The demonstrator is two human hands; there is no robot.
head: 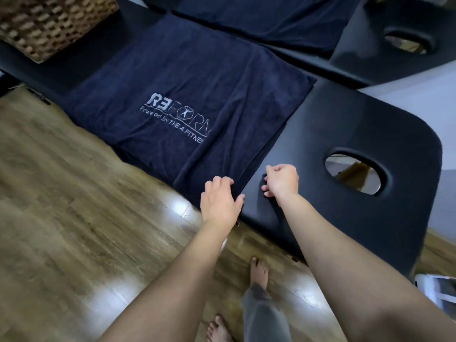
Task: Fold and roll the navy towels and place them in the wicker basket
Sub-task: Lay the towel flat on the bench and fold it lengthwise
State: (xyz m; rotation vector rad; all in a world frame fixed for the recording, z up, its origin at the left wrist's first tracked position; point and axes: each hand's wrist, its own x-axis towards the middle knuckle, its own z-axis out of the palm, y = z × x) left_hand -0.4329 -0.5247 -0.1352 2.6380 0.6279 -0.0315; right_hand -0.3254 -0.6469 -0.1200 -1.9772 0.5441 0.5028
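Note:
A navy towel point(187, 77) with a white printed logo lies spread lengthwise on a black massage table point(357, 134), folded along its near side. My left hand point(219, 201) grips the towel's near corner at the table edge, thumb and fingers curled round the fabric. My right hand point(280, 180) is curled just right of that edge, pinching a small bit of dark cloth against the table. The wicker basket point(49, 23) stands on the table's far left end. A second navy towel point(266, 18) lies on another table behind.
The table's face hole point(355, 172) opens right of my right hand. A second black table point(394, 43) with its own face hole stands behind. Wooden floor point(74, 218) lies to the left and below, with my bare feet point(257, 270) near the table.

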